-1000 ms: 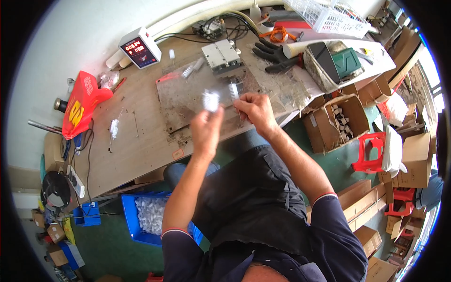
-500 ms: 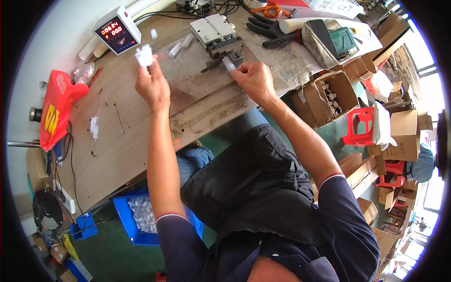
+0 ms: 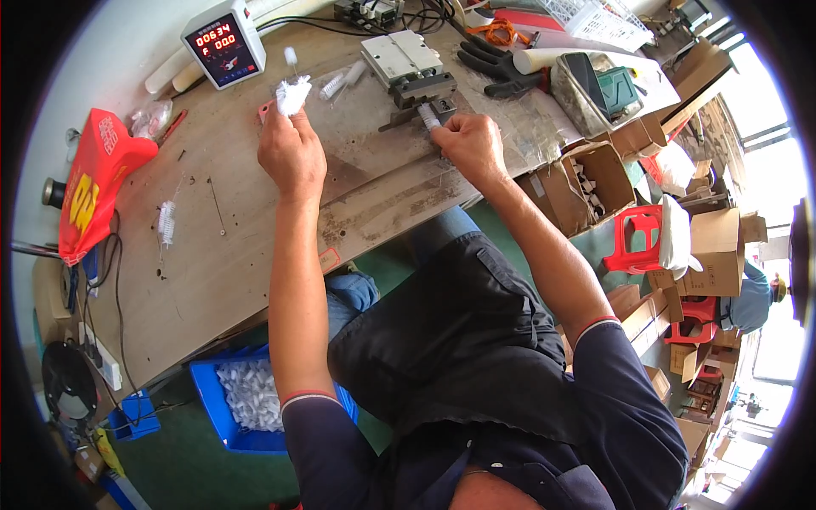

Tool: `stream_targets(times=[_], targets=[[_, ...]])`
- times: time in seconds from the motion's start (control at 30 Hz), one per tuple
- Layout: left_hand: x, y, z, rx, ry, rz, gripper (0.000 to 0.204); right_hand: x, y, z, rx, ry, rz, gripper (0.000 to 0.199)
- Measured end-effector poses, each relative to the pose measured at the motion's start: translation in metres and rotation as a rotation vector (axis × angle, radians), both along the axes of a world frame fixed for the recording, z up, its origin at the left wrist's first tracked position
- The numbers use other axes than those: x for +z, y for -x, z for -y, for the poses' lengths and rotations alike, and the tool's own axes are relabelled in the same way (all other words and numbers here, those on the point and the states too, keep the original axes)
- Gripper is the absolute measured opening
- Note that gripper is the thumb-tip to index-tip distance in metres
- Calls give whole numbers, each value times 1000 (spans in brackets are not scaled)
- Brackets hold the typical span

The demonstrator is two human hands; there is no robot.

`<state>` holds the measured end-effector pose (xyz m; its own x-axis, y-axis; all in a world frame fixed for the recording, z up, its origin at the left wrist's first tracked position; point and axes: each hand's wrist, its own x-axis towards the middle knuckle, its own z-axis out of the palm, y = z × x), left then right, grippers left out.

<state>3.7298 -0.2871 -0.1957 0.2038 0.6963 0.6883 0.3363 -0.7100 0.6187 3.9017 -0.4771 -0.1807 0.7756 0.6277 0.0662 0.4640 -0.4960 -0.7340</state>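
My left hand (image 3: 291, 160) is raised over the table, its fingers pinched round a bunch of small white bristly pieces (image 3: 293, 93), which look like little brushes. My right hand (image 3: 473, 146) is closed on the near end of a white bristle brush (image 3: 427, 116). That brush's far end lies against the small steel block (image 3: 443, 109) at the front of a metal clamping fixture (image 3: 404, 61); whether it is gripped there cannot be made out. More white brushes (image 3: 332, 87) lie on the table between my left hand and the fixture.
A counter box with red digits (image 3: 223, 49) stands at the back left. Another brush (image 3: 167, 223) lies at the left, near a red bag (image 3: 100, 178). Black gloves (image 3: 493, 64) and a tray (image 3: 586, 85) are right of the fixture. Below the table sits a blue bin (image 3: 212, 399) of white pieces.
The whole view has shifted a little. The white bunch in my left hand has swung slightly right and is less blurred. My right hand stays at the fixture with its brush.
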Motion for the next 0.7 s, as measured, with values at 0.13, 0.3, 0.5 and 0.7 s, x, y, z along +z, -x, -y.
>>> stream_targets(times=[0.13, 0.3, 0.5, 0.7], targets=[[0, 1, -5, 10, -9, -11, 20, 0, 1, -2, -10, -2, 3, 25], [3, 0, 0, 22, -17, -86, 20, 2, 3, -3, -23, -12, -3, 26], [4, -1, 7, 0, -58, -110, 20, 6, 4, -4, -49, -3, 9, 30], [1, -1, 13, -87, -43, -208, 27, -7, 6, -2, -73, -156, 24, 36]])
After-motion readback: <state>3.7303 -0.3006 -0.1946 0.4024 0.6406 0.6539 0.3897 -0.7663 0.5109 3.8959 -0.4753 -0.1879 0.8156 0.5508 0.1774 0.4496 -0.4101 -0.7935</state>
